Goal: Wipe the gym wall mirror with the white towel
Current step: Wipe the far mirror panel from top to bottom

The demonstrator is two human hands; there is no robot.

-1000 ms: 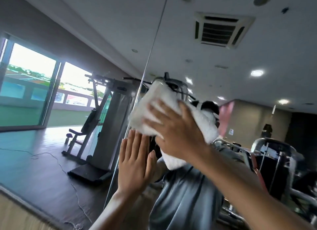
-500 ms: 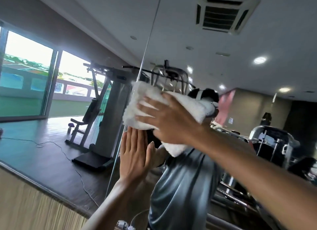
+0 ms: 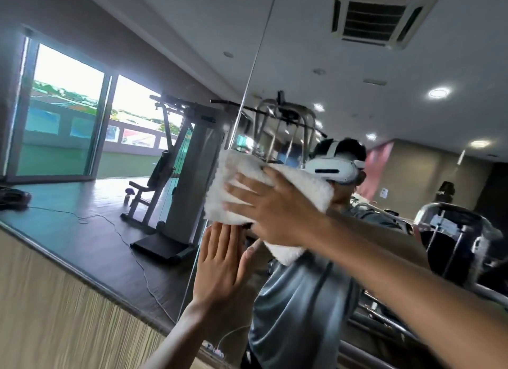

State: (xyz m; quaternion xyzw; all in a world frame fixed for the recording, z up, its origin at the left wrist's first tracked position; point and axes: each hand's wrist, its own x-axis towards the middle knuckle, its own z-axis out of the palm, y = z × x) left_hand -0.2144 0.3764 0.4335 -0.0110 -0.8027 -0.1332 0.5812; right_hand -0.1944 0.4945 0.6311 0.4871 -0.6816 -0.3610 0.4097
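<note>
The gym wall mirror [image 3: 357, 52] fills most of the head view, with a vertical seam [image 3: 248, 88] between two panels. My right hand [image 3: 270, 213] presses the folded white towel [image 3: 233, 173] flat against the glass with spread, straight fingers, across the seam. A lower fold of the towel [image 3: 286, 252] hangs beneath my wrist. Just below the towel, my left hand [image 3: 220, 267] lies flat on the mirror, fingers straight and pointing up.
A wood-grain wall panel [image 3: 55, 300] runs below the mirror's lower edge at the left. The glass reflects a person in a grey shirt [image 3: 302, 308] wearing a white headset, a weight machine [image 3: 189, 162], large windows [image 3: 66, 113] and dark equipment [image 3: 453, 239].
My right hand has slid the towel slightly left across the seam, uncovering the reflected headset. My left hand stays flat on the glass. The view has dipped, showing more wood panel.
</note>
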